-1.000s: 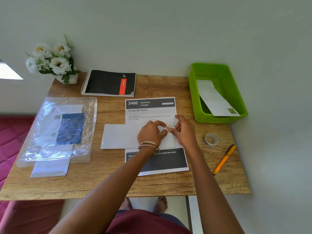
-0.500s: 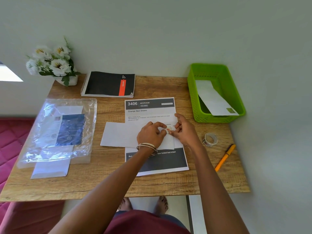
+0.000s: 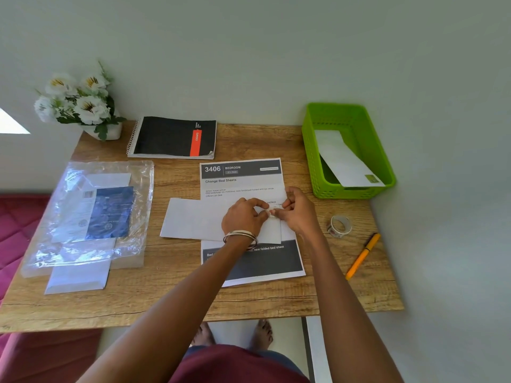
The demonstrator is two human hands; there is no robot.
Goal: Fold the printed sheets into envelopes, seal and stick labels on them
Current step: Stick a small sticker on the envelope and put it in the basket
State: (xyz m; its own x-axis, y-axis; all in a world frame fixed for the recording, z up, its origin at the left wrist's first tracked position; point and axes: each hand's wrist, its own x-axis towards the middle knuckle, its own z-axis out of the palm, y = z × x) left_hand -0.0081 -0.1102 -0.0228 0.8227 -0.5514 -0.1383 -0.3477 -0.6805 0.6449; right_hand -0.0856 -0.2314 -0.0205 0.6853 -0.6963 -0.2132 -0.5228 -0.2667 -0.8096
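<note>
A white envelope (image 3: 193,219) lies crosswise on a printed sheet (image 3: 240,178) headed "3406 Bedroom" in the middle of the wooden table (image 3: 166,294). My left hand (image 3: 244,217), with bangles on the wrist, and my right hand (image 3: 297,211) meet over the envelope's right end. Their fingertips pinch a small pale sticker (image 3: 272,212) against the envelope there. The sticker is mostly hidden by the fingers.
A green basket (image 3: 312,150) at the back right holds a labelled envelope (image 3: 343,158). A tape roll (image 3: 339,225) and an orange pen (image 3: 362,255) lie to the right. A plastic bag of envelopes (image 3: 91,214) sits left; a black notebook (image 3: 174,136) and flowers (image 3: 77,100) stand behind.
Both hands stay over the envelope's right end; the fingertips have shifted only slightly around the sticker. Nothing else on the table has moved.
</note>
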